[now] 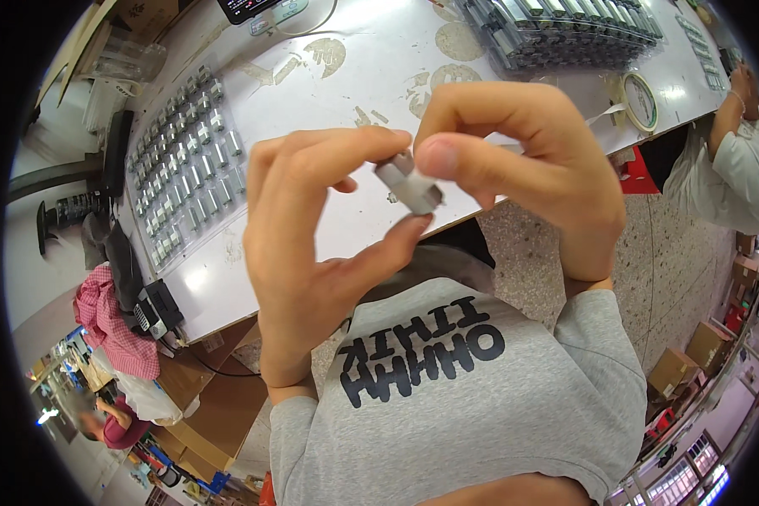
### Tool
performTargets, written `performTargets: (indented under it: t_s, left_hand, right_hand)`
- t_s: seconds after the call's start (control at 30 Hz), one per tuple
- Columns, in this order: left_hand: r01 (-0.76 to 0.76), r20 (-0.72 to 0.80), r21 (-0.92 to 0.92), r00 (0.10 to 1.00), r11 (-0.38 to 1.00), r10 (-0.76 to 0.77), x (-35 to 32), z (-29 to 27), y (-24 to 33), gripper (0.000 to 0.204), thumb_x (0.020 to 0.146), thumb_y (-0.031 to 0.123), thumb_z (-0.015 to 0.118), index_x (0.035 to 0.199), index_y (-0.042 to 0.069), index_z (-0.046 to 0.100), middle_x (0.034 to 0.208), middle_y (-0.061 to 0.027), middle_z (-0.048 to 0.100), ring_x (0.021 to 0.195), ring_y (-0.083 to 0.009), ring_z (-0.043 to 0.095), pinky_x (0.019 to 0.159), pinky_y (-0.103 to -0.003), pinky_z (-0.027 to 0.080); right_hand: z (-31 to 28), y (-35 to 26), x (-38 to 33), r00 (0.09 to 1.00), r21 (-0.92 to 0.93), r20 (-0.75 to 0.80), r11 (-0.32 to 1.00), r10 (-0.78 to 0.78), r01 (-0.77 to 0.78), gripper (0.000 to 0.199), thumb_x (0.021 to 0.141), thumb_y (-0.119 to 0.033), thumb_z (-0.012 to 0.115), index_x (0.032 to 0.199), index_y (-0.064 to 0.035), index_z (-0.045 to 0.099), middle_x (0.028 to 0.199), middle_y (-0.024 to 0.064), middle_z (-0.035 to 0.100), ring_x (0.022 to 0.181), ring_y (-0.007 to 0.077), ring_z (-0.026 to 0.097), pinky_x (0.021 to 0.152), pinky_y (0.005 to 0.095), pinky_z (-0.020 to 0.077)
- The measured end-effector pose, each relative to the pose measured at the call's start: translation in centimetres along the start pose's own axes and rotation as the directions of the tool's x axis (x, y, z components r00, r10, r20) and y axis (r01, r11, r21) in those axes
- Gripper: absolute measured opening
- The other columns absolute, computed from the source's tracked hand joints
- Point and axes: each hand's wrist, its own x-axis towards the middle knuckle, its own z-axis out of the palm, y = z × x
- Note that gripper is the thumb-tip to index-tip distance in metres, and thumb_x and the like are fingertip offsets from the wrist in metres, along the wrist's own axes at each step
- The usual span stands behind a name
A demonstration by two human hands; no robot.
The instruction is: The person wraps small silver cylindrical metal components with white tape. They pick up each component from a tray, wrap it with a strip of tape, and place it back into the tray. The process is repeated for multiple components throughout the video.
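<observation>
My left hand (304, 219) holds a small silver-grey metal part (419, 196) with flat faces, its index fingertip at the upper end and its thumb below. From the other side, my right hand (523, 160) brings thumb and index finger together in a pinch at the part's upper right. A small whitish blurred patch shows on the part just under the right thumb; whether the right fingers hold it or grip the metal itself cannot be made out. Both hands are raised over the front edge of the white table (304, 105).
Clear plastic trays of similar metal parts lie at left (185, 164) and stand stacked at the back right (561, 34). A tape roll (639, 101) sits by the right edge. A black device (156, 310) is at the left corner. Another person (738, 160) is at far right.
</observation>
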Motion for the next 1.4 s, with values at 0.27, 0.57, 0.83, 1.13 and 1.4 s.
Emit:
performTargets:
  t_s: [0.27, 0.57, 0.83, 1.13, 1.4]
  left_hand:
    - [-0.067, 0.066, 0.088, 0.996, 0.994, 0.061, 0.3, -1.0, 0.0, 0.043, 0.053, 0.006, 0.063, 0.095, 0.0, 0.054, 0.085, -0.0063, 0.053, 0.079, -0.0165, 0.045, 0.076, -0.028, 0.036]
    - [-0.011, -0.013, -0.106, 1.0, 0.994, 0.01, 0.2, -0.3, -0.3, 0.044, 0.049, 0.006, 0.064, 0.092, 0.005, 0.058, 0.089, -0.005, 0.059, 0.088, -0.0194, 0.049, 0.082, -0.03, 0.036]
    - [-0.163, -0.006, -0.164, 0.986, 0.973, 0.164, -0.1, 1.0, -1.2, 0.051, 0.066, 0.019, 0.069, 0.108, 0.001, 0.044, 0.116, -0.0283, 0.044, 0.114, -0.0332, 0.039, 0.098, -0.043, 0.025]
    - [-0.249, 0.047, 0.045, 0.968, 0.967, 0.247, 1.1, 2.6, -1.3, 0.049, 0.08, 0.017, 0.056, 0.121, -0.001, 0.036, 0.122, -0.0215, 0.042, 0.122, -0.0288, 0.032, 0.099, -0.04, 0.025]
    - [-0.087, -0.014, 0.198, 0.996, 0.976, 0.091, 0.8, 1.6, 1.5, 0.049, 0.067, -0.001, 0.062, 0.114, -0.002, 0.048, 0.105, -0.0115, 0.054, 0.096, -0.0208, 0.049, 0.086, -0.031, 0.037]
  right_hand:
    - [-0.4, -0.5, -0.4, 0.999, 0.13, 0.008, 0.991, -0.038, 0.037, 0.011, 0.073, -0.01, 0.061, 0.069, -0.0013, 0.056, 0.059, -0.0012, 0.049, 0.051, 0.003, 0.04, 0.045, 0.0176, 0.0275]
    - [-0.2, -0.7, -0.5, 0.999, 0.167, 0.006, 0.985, 0.052, -0.052, 0.012, 0.072, -0.009, 0.063, 0.067, -0.002, 0.055, 0.06, -0.0019, 0.049, 0.053, 0.0034, 0.039, 0.047, 0.0184, 0.0273]
    - [-0.8, 0.3, -0.4, 0.998, 0.295, 0.058, 0.955, -0.01, -0.007, 0.014, 0.073, -0.011, 0.063, 0.072, -0.0007, 0.054, 0.063, -0.0005, 0.052, 0.054, 0.0037, 0.044, 0.048, 0.0173, 0.0315]
    - [-1.2, -0.1, -0.6, 0.997, 0.116, 0.028, 0.991, -0.068, 0.064, 0.025, 0.077, -0.017, 0.061, 0.091, 0.0038, 0.057, 0.06, 0.0023, 0.054, 0.052, 0.0051, 0.049, 0.046, 0.0181, 0.0365]
    - [-0.2, 0.8, -0.4, 0.993, 0.062, -0.087, 0.995, -0.076, 0.081, 0.022, 0.078, -0.021, 0.061, 0.07, -0.0008, 0.057, 0.053, -0.0006, 0.047, 0.049, 0.0048, 0.043, 0.044, 0.0189, 0.032]
